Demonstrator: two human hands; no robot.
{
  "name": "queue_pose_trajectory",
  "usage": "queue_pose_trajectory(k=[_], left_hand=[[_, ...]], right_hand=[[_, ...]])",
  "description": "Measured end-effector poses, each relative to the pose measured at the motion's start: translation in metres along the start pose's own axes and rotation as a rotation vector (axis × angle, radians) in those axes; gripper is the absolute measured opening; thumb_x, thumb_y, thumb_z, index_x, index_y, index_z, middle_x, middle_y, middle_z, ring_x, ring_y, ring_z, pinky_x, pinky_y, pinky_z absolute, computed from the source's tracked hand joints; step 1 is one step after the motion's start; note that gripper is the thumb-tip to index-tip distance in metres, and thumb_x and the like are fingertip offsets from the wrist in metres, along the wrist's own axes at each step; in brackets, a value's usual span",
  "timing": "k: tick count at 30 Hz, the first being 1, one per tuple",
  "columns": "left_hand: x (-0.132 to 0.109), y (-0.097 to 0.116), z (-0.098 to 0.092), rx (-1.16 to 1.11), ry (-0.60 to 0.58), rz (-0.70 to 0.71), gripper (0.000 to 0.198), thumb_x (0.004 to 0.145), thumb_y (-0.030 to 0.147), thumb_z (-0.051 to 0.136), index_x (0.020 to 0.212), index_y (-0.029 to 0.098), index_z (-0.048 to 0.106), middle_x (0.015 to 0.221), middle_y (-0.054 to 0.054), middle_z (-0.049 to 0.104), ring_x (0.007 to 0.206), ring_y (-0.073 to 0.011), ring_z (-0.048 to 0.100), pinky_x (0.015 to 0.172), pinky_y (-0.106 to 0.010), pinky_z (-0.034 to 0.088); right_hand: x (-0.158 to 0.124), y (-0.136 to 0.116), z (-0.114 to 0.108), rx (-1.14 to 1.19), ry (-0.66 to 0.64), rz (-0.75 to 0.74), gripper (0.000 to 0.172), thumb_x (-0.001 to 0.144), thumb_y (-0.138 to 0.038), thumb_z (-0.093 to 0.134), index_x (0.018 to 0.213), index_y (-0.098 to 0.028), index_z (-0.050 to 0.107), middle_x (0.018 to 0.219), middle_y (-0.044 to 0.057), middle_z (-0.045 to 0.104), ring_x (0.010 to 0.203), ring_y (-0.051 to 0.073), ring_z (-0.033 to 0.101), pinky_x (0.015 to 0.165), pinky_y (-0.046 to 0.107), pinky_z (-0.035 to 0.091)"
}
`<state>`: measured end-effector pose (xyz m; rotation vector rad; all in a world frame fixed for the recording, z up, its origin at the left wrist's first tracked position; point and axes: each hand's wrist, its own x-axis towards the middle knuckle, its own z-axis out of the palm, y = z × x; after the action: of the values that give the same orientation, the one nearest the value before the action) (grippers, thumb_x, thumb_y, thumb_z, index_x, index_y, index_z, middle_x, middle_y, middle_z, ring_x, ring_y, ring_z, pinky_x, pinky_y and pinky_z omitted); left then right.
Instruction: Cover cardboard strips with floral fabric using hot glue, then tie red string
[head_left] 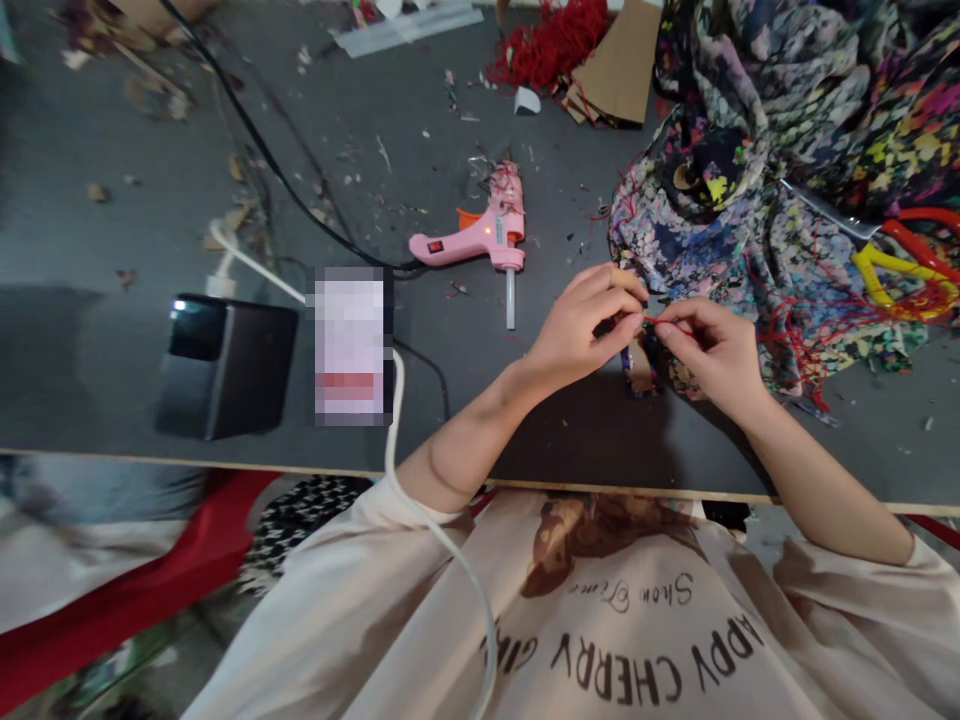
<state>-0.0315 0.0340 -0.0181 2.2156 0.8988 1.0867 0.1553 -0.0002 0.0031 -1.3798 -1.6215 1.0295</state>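
Note:
Between my two hands runs a short length of red string (651,320). My left hand (592,318) pinches one end of it, with the fingertips closed. From the other side my right hand (709,345) also pinches the string between thumb and forefinger. Just below my fingertips lies a small piece of brown cardboard (640,368) edged with dark floral cloth. A crumpled heap of floral fabric (742,200) spreads behind and to the right of my hands. Loose red strings (799,350) trail over it beside my right hand.
A pink glue gun (491,232) with its light on lies left of my hands. Further left are a phone (351,345) with a white cable and a dark power bank (225,365). Red-and-yellow-handled scissors (874,245) rest on the fabric. Red string (551,45) and cardboard pieces (619,65) lie behind.

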Motion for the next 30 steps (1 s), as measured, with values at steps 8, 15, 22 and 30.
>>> queue_pose_trajectory(k=[8,15,22,30], left_hand=[[0.001,0.001,-0.003,-0.001,0.003,-0.078,0.037,0.102,0.045,0.038,0.081,0.02,0.056,0.1,-0.006,0.07,0.098,-0.0166,0.065,0.093,-0.035,0.053],[0.0,0.002,-0.004,-0.055,0.063,-0.047,0.027,0.101,0.036,0.046,0.082,0.02,0.057,0.099,-0.004,0.07,0.097,-0.0158,0.067,0.09,-0.033,0.054],[0.0,0.003,-0.004,-0.052,0.069,-0.069,0.029,0.101,0.038,0.045,0.082,0.02,0.058,0.099,-0.004,0.071,0.096,-0.0162,0.067,0.093,-0.036,0.054],[-0.002,0.001,-0.004,0.019,-0.038,-0.008,0.033,0.102,0.039,0.04,0.085,0.02,0.061,0.119,-0.008,0.065,0.113,-0.0183,0.063,0.098,-0.037,0.054]], right_hand=[[0.002,0.0,-0.009,0.094,0.022,0.054,0.013,0.078,-0.033,0.065,0.07,-0.023,0.063,0.061,-0.002,0.056,0.055,0.012,0.047,0.053,0.026,0.037],[0.003,0.004,-0.01,0.227,0.004,0.067,0.009,0.076,-0.026,0.062,0.068,-0.023,0.06,0.058,-0.004,0.05,0.049,0.01,0.041,0.051,0.027,0.037],[0.002,0.008,-0.013,0.15,0.046,0.028,0.008,0.079,-0.027,0.06,0.072,-0.023,0.06,0.066,-0.001,0.058,0.058,0.014,0.053,0.057,0.03,0.045],[-0.002,0.009,-0.01,-0.166,0.001,-0.326,0.036,0.091,-0.041,0.057,0.123,-0.024,0.061,0.135,0.012,0.063,0.129,0.029,0.056,0.111,0.051,0.039]])
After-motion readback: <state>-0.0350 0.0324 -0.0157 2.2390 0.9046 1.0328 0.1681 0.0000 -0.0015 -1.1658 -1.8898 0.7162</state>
